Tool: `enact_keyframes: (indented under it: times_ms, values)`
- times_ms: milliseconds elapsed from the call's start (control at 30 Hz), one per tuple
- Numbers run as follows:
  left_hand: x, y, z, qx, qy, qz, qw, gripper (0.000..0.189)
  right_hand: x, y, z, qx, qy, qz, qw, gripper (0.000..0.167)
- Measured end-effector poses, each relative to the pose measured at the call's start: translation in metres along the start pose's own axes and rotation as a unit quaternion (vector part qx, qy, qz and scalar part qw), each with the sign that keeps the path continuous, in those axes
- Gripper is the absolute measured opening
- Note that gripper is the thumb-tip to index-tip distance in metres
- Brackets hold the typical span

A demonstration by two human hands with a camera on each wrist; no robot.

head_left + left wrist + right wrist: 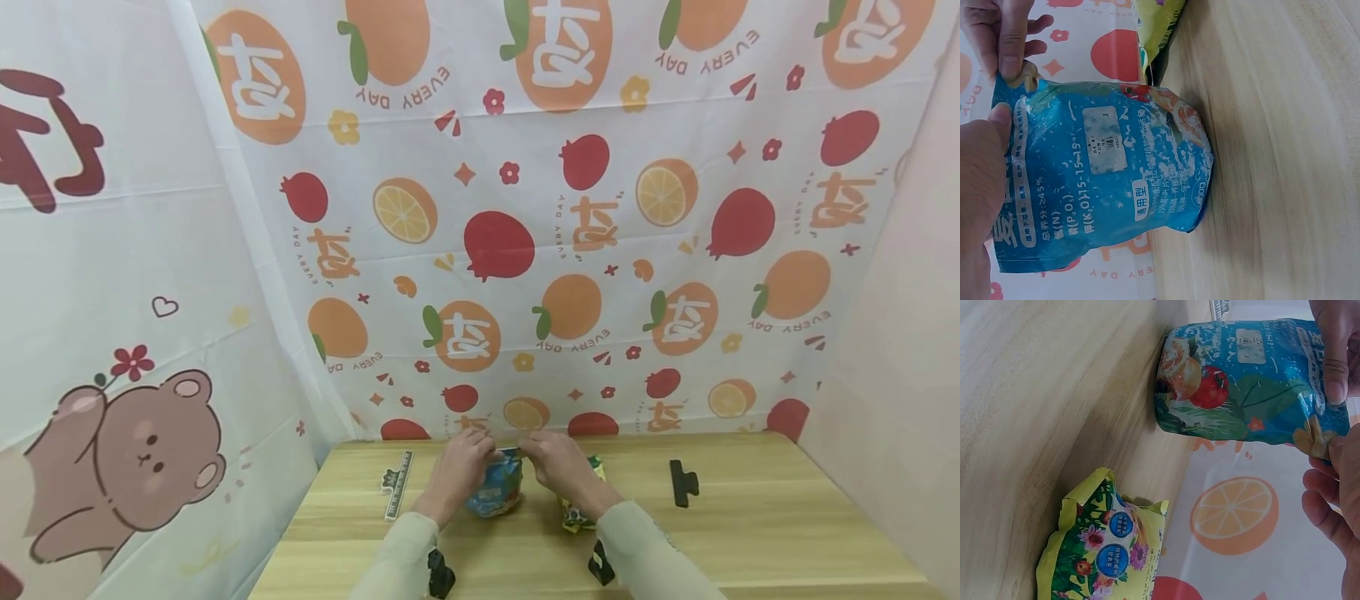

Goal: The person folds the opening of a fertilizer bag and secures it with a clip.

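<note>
A blue fertilizer bag [497,490] stands upright on the table, with nutrient text and a white label [1105,139] on its front. My left hand [461,468] pinches the bag's top edge on the left, its thumb on the printed side. At the opposite top corner, my right hand [562,468] pinches the film between thumb and fingers. The fold there is creased in the right wrist view, where vegetables are printed on the bag [1210,387]. A yellow-green bag with printed flowers [1107,544] is beside it, partly behind my right forearm in the head view.
A black clip [682,483] lies on the wooden table [780,525] to the right. On the left is a ruler-like strip [399,485] with a dark clip-like piece. A fruit-print cloth [495,242] hangs behind the table, and another cloth [150,292] hangs at left.
</note>
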State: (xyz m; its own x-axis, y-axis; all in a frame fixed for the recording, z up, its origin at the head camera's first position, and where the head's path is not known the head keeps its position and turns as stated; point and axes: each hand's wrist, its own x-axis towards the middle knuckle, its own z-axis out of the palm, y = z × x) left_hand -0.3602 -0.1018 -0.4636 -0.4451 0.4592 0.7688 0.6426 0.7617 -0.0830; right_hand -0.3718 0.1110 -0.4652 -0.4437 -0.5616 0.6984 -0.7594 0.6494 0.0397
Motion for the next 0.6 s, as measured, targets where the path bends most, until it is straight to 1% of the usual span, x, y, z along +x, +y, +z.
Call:
enact_keyframes:
  times_ms: [100, 233, 333, 433, 500, 600]
  values:
    - [-0.001, -0.002, -0.001, 0.000, -0.003, 0.000, 1.0000, 0.010, 0.000, 0.001, 0.000, -0.003, 0.001, 0.000, 1.0000, 0.016]
    - [-0.007, -0.006, -0.006, -0.004, -0.002, -0.026, 0.9996, 0.009, 0.001, 0.000, 0.000, -0.005, -0.004, 0.003, 1.0000, 0.018]
    - [-0.012, -0.010, -0.009, -0.010, -0.009, -0.044, 0.9989, 0.008, 0.002, -0.001, -0.001, -0.007, -0.012, 0.004, 0.9999, 0.018]
    - [-0.015, -0.013, -0.010, -0.009, -0.019, -0.042, 0.9989, 0.010, 0.002, -0.001, -0.002, -0.009, -0.021, 0.005, 0.9997, 0.017]
    - [-0.017, -0.015, -0.010, -0.002, -0.009, -0.040, 0.9992, 0.012, 0.001, 0.000, -0.003, -0.011, -0.024, 0.009, 0.9996, 0.018]
    - [-0.021, -0.018, -0.010, 0.007, 0.016, -0.036, 0.9992, 0.014, 0.000, 0.001, -0.003, -0.011, -0.024, 0.011, 0.9996, 0.019]
